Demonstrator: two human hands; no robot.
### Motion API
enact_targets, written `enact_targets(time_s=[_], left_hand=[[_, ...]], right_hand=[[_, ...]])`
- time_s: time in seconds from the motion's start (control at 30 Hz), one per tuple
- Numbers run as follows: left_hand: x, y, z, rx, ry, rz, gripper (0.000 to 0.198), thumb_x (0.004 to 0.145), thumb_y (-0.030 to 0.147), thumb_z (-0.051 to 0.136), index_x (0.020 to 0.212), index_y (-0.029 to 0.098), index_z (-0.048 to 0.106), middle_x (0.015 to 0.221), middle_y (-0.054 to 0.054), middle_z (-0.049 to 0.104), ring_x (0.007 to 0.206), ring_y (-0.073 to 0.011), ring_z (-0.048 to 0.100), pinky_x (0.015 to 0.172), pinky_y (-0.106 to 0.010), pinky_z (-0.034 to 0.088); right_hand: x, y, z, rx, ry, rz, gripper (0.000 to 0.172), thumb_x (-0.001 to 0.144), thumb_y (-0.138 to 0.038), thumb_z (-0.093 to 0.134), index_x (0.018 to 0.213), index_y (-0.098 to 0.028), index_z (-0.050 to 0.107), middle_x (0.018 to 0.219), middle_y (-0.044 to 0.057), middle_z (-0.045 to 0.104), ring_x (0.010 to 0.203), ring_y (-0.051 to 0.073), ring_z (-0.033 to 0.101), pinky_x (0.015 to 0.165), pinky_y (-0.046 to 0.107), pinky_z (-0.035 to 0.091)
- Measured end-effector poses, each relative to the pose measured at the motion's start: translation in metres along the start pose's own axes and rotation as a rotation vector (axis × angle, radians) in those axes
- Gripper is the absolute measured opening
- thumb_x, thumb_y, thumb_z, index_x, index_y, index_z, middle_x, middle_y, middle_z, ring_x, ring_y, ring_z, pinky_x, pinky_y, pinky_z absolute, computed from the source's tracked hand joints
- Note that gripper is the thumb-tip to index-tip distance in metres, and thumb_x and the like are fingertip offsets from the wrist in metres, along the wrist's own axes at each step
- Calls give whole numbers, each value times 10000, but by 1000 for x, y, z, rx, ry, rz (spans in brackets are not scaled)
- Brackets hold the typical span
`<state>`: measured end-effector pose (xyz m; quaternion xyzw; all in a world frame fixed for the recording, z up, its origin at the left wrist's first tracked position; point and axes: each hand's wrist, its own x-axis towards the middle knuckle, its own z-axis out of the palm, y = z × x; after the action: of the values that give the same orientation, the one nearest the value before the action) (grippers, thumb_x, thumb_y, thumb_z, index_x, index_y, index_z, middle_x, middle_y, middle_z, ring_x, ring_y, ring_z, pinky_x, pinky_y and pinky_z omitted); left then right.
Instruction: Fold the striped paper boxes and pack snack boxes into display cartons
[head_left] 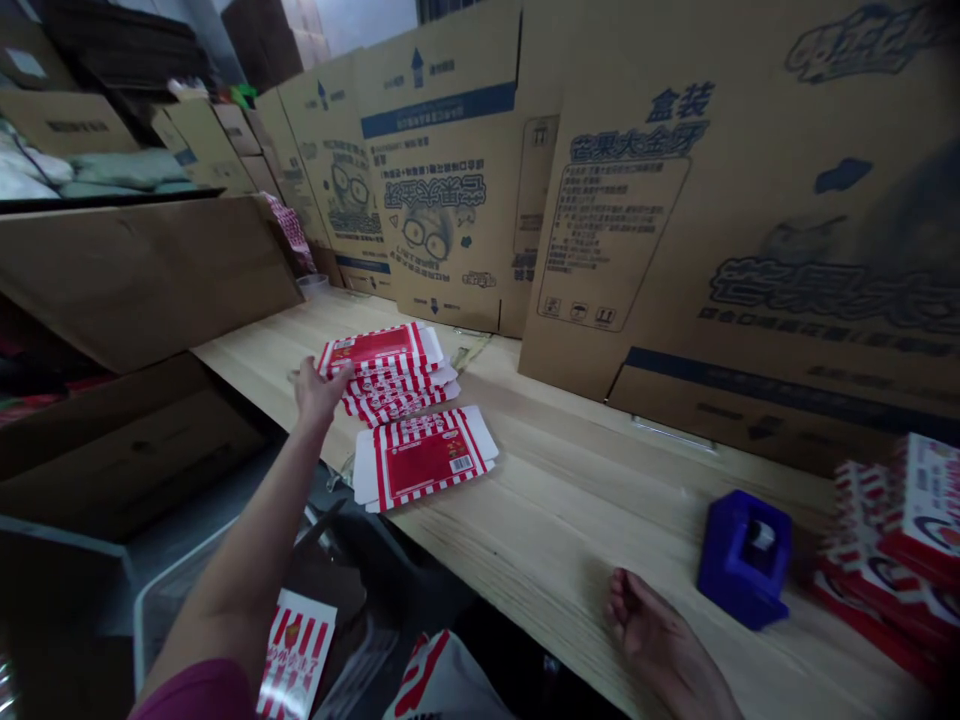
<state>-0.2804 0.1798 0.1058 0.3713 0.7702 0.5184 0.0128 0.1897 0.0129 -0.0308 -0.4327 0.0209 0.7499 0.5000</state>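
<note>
My left hand point(321, 388) is closed on the left end of the top red-and-white striped carton point(375, 346). That carton lies on a stack of similar cartons point(405, 392), partly flattened with white end flaps sticking out. Nearer to me, another striped carton point(427, 462) lies with its red panel and barcode up, close to the table's front edge. My right hand point(660, 635) rests low over the table's front, its fingers curled in and nothing visible in them. To its right stands a blue tape dispenser point(742, 560).
Filled striped boxes point(892, 560) are piled at the right end of the wooden table point(555, 500). Large cardboard boxes point(450, 190) stand along the back like a wall. Below the front edge, a clear bin point(150, 610) and a striped packet point(296, 655) show.
</note>
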Motion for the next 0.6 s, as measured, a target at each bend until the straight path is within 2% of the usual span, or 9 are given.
enact_targets(time_s=[0.1, 0.17, 0.3, 0.4, 0.47, 0.5, 0.53, 0.6], left_hand=[[-29, -5, 2, 275, 115, 259, 839, 618, 427, 739, 1317, 125, 385, 1357, -230, 313, 1269, -435, 321, 1023, -591, 293], [-41, -9, 6, 312, 80, 379, 864, 642, 425, 719, 1358, 129, 338, 1400, -231, 264, 1287, -415, 304, 1040, -554, 281], [-39, -11, 14, 281, -50, 390, 755, 665, 384, 698, 1307, 106, 413, 1362, -216, 322, 1268, -377, 347, 1029, -486, 318], [-38, -9, 16, 335, 13, 418, 749, 685, 409, 687, 1308, 91, 418, 1363, -230, 331, 1280, -407, 313, 1040, -520, 278], [-47, -10, 18, 332, 9, 510, 785, 693, 432, 691, 1335, 101, 386, 1374, -235, 333, 1282, -407, 312, 1049, -531, 260], [-55, -12, 20, 325, -73, 575, 791, 693, 445, 695, 1342, 120, 380, 1369, -225, 356, 1277, -396, 330, 1051, -524, 267], [-64, -16, 24, 326, -213, 643, 803, 683, 463, 705, 1345, 142, 382, 1365, -212, 382, 1273, -386, 347, 1050, -516, 280], [-83, -27, 33, 386, -584, 748, 901, 613, 524, 743, 1359, 170, 383, 1388, -206, 393, 1294, -398, 339, 1053, -522, 282]], right_hand=[[0, 4, -5, 4, 26, 11, 249, 510, -117, 855, 687, -164, 686, 627, -17, 675, 533, 106, 633, 540, 209, 562], [0, 6, -8, 1, 33, 23, 271, 492, -129, 870, 681, -170, 681, 622, -26, 679, 540, 100, 634, 544, 204, 562], [0, 12, -11, 0, 17, 39, 335, 438, -144, 901, 691, -168, 682, 631, -30, 692, 558, 90, 637, 565, 198, 564], [0, 18, -10, 19, 6, 50, 363, 415, -148, 912, 698, -164, 685, 635, -30, 696, 563, 86, 638, 577, 196, 566], [0, 22, -8, 27, 2, 51, 355, 423, -150, 911, 695, -164, 684, 633, -33, 695, 561, 86, 638, 581, 198, 568], [0, 23, -8, 28, 2, 49, 347, 431, -153, 910, 696, -162, 685, 633, -32, 694, 559, 87, 638, 579, 199, 568], [0, 24, -7, 27, 2, 47, 339, 440, -154, 907, 698, -161, 687, 635, -30, 693, 558, 88, 638, 578, 200, 568], [0, 25, -5, 23, 4, 45, 327, 451, -154, 903, 698, -158, 690, 638, -26, 692, 553, 93, 638, 574, 207, 569]])
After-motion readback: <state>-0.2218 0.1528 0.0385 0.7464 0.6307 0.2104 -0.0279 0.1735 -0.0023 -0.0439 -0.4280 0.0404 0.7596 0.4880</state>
